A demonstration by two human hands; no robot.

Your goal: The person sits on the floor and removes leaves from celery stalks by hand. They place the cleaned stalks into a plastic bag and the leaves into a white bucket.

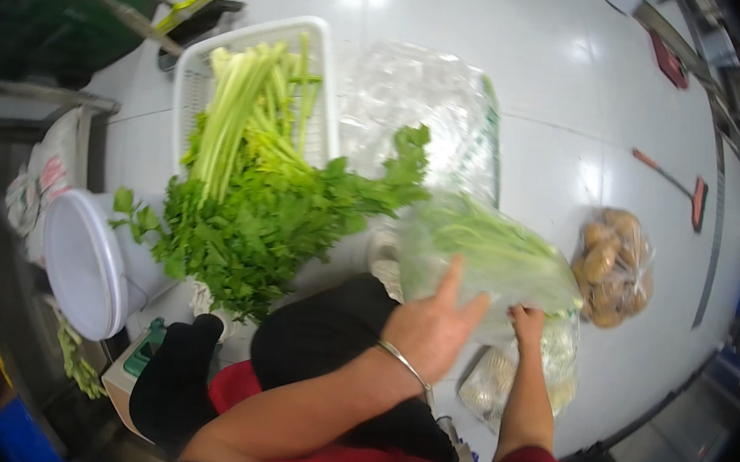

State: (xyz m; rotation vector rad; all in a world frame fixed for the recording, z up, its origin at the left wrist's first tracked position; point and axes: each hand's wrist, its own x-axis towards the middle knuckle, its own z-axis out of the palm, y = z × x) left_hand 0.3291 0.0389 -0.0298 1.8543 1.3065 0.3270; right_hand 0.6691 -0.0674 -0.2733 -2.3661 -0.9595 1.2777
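My left hand (438,326), with a bracelet at the wrist, lies over the near side of a translucent plastic bag of green vegetables (493,246), its fingers spread. My right hand (527,325) has its fingers closed on the bag's near right edge. Left of the bag, leafy celery (252,230) lies with its stalks in a white plastic basket (332,102) and its leaves spilling over the near rim. A large clear plastic bag (420,105) lies flat on the floor beyond the filled bag.
A bag of potatoes (613,268) sits at the right, near a red-headed scraper (698,202). Other bagged produce (490,384) lies by my right forearm. A white bucket (85,265) is tipped at the left. A green bin (78,8) stands behind the basket.
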